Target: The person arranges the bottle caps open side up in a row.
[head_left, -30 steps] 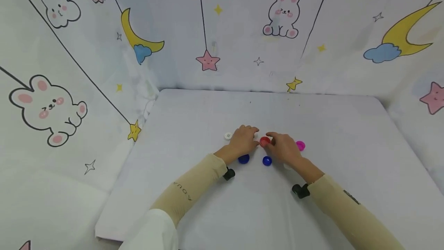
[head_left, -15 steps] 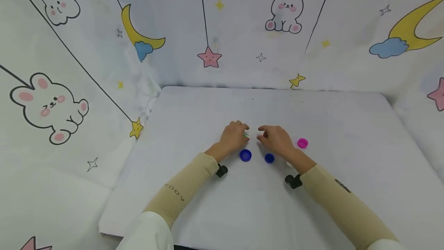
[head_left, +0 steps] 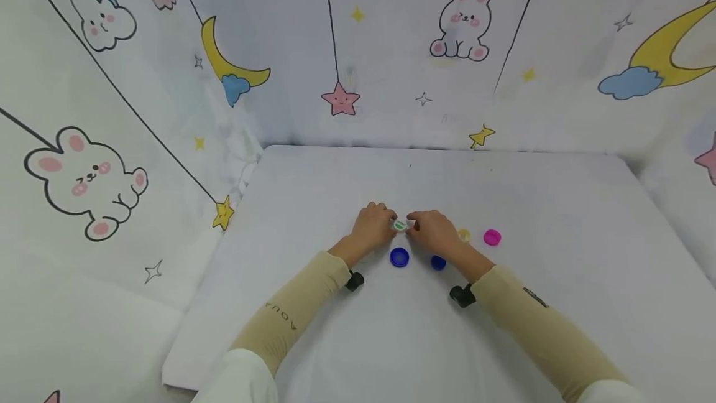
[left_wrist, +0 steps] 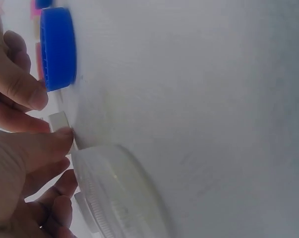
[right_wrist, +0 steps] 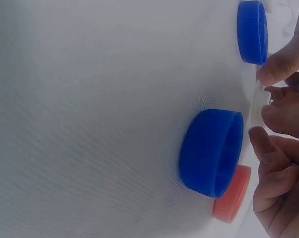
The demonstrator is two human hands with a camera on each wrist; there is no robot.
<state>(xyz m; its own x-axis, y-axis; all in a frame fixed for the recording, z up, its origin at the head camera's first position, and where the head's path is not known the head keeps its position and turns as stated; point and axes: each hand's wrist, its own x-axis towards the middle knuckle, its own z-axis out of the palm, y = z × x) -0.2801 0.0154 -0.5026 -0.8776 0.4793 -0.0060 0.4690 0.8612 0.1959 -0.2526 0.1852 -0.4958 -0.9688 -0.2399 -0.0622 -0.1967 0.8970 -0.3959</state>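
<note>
A small white bottle cap (head_left: 399, 225) with a green mark on its top lies between my hands on the white table. My left hand (head_left: 373, 227) pinches it from the left, the thumb on its side in the left wrist view. From the right, my right hand (head_left: 437, 233) holds the same cap (right_wrist: 260, 106) by thumb and fingertips. Just in front of the hands is a large blue bottle cap (head_left: 399, 257). A smaller, deeper blue cap (right_wrist: 211, 152) stands beneath my right wrist, a red cap (right_wrist: 232, 193) behind it; the head view hides the red one.
A yellow cap (head_left: 463, 236) shows beside the right hand, and a magenta cap (head_left: 492, 237) lies farther right. In the left wrist view a large clear cap (left_wrist: 114, 193) sits close by the left hand. Cartoon-printed cloth (head_left: 302, 48) hangs behind the table.
My right hand has moved left, away from the red cap, to the white cap at my left hand. The hands stood apart half a second ago. The yellow cap has come into view.
</note>
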